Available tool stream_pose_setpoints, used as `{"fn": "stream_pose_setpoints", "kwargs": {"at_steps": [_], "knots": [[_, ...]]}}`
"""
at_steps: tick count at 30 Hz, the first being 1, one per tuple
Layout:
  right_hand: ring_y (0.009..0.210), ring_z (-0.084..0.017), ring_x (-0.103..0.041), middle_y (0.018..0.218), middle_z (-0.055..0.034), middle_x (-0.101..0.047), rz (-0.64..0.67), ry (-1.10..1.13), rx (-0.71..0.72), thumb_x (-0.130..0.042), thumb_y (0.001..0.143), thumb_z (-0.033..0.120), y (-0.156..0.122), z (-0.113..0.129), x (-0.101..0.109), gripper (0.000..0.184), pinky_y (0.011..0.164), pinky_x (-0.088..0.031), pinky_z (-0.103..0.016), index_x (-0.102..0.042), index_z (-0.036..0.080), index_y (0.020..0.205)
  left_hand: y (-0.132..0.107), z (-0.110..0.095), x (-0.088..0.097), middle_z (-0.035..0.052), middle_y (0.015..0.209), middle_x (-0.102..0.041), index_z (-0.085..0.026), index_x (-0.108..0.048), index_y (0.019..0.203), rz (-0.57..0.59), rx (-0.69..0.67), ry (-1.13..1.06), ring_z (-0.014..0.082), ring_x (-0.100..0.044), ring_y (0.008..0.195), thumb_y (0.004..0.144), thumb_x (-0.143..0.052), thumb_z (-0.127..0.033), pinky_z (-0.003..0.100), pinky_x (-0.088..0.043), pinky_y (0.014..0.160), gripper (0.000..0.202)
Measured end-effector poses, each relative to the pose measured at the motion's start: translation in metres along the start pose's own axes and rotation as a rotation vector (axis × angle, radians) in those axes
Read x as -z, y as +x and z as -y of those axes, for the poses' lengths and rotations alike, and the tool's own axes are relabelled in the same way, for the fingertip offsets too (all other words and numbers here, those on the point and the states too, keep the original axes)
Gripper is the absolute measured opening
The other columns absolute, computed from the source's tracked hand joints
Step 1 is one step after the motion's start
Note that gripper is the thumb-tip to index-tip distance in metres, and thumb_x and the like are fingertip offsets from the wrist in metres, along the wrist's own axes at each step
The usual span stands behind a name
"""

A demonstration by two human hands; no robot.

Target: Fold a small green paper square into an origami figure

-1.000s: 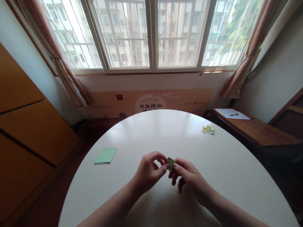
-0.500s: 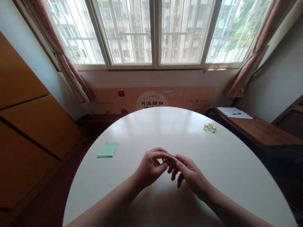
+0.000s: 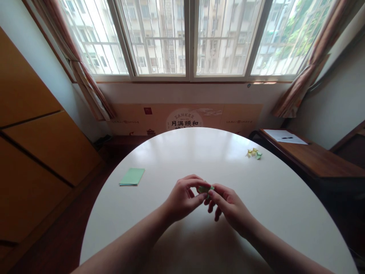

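Left hand (image 3: 182,198) and right hand (image 3: 231,207) both bare, fingers (image 3: 194,178) slim, knuckles smooth; back from the grip, wrists and forearms (image 3: 137,243) run uncovered to the bottom edge of view.

Both hands meet over table (image 3: 285,205) centre-front: left hand (image 3: 182,198) touching right hand (image 3: 229,207), folded paper piece (image 3: 204,189) pinched btwn them. Paper stack (image 3: 132,177) far left on table. Small folded pieces (image 3: 254,153) back right. Side bench (image 3: 316,158) right of table, w/ sheet (image 3: 285,136) on it.

Cardboard panel (image 3: 159,118) under window: "ZANKEE", "月满颐和" in round emblem; smaller print illegible.
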State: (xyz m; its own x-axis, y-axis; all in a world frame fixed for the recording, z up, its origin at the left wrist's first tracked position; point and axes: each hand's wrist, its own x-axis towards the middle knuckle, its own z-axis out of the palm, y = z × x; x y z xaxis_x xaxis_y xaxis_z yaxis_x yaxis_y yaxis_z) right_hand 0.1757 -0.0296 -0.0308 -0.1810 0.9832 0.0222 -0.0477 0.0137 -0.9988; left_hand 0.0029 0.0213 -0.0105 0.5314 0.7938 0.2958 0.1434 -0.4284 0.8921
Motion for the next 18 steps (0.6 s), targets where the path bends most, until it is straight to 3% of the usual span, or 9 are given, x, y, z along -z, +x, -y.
{"fn": "stream_pose_setpoints", "kwargs": {"at_steps": [18], "knots": [[0.066, -0.017, -0.06, 0.077, -0.005, -0.063, 0.032, -0.021, 0.052, -0.058, 0.094, 0.048, -0.0025, -0.0007, -0.0002, 0.034, 0.046, -0.049, -0.023, -0.067, 0.016, 0.089, -0.0001, 0.0077, 0.0049, 0.0099, 0.095, -0.066, -0.011, -0.076, 0.097, 0.036, 0.092, -0.201, 0.016, -0.063, 0.072, 0.08, -0.072, -0.025, 0.021, -0.047, 0.048, 0.023]]}}
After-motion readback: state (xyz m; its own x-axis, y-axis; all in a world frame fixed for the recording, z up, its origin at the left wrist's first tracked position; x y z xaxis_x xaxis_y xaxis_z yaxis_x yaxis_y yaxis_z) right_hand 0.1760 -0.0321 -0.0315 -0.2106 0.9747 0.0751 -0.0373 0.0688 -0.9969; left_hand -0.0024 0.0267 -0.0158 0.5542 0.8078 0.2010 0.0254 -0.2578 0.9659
